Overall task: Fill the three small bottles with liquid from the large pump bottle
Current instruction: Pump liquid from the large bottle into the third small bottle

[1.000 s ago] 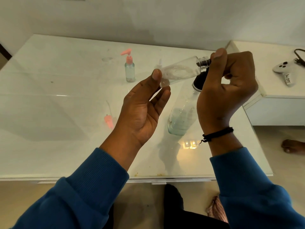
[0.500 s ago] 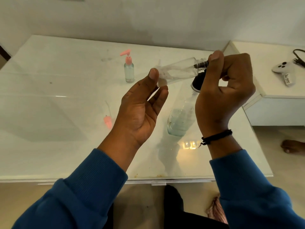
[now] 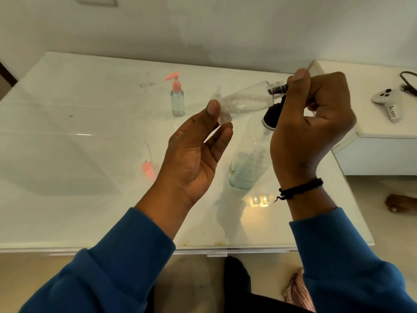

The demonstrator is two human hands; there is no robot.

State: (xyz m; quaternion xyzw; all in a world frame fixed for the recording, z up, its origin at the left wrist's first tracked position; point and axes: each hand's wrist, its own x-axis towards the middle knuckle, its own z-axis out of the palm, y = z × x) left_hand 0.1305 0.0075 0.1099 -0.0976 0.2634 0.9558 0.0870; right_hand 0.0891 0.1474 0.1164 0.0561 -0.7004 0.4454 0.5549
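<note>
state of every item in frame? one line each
Small bottle: held tilted, uncapped, at the black nozzle.
Left hand: pinches the bottle's base.
Right hand: grips the nozzle.
Large bottle: upright, partly full.
Pink-pump bottle: upright, capped.
Pink pump: lying loose on the table.

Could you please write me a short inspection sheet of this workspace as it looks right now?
Surface: glossy white table, faint smudges.
Job's things: large pump bottle upright, partly filled; small bottle held tilted at its black nozzle; capped small bottle standing behind; loose pink pump cap lying on table.
Clutter: white controller on side cabinet.
Grippers: left hand pinches small bottle's base; right hand grips the pump head.
Cables: black cable by controller.
Surroundings: plain wall; a foot on the floor.
</note>
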